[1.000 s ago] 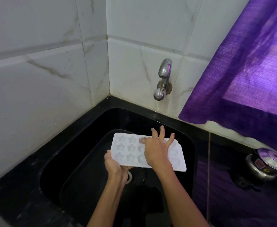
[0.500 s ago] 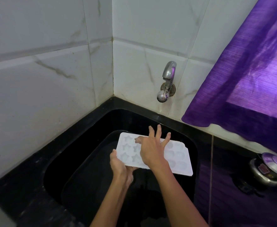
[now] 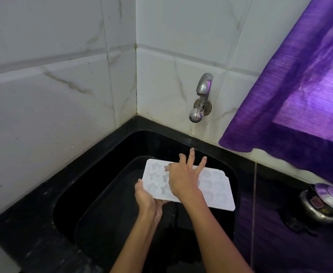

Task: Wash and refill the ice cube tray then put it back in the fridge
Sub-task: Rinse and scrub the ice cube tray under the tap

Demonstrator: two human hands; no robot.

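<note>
Holding item: white ice cube tray (image 3: 216, 191), kept roughly level above the black sink (image 3: 79, 194), clear of the basin floor.
Moulds: star-shaped cavities at the left end, rounder shapes toward the right end; contents of the cavities not discernible.
Left hand (image 3: 147, 200): placed at the near-left corner of the tray, thumb on the top rim, remaining fingers tucked beneath; closed around the tray edge and supporting it from below.
Right hand (image 3: 183, 177): laid palm-down across the middle of the tray, fingers (image 3: 191, 156) spread and extending past the far rim; thumb pressed into one of the star cavities. Resting on the surface with an open, flat posture, not wrapped around anything.
Tap (image 3: 202, 97): chrome, wall-mounted on the marble-patterned tiles, set above the far rim of the sink and behind the tray; no stream of water visible.
Sink surround: black counter (image 3: 24, 213) running into a tiled corner at left.
Curtain (image 3: 299, 85): purple fabric, hanging at upper right, lower hem near the counter ledge.
Pressure cooker (image 3: 325, 203): metallic, lidded, standing on the counter at far right, well apart from the tray.
Forearms: bare, entering from the lower edge.
</note>
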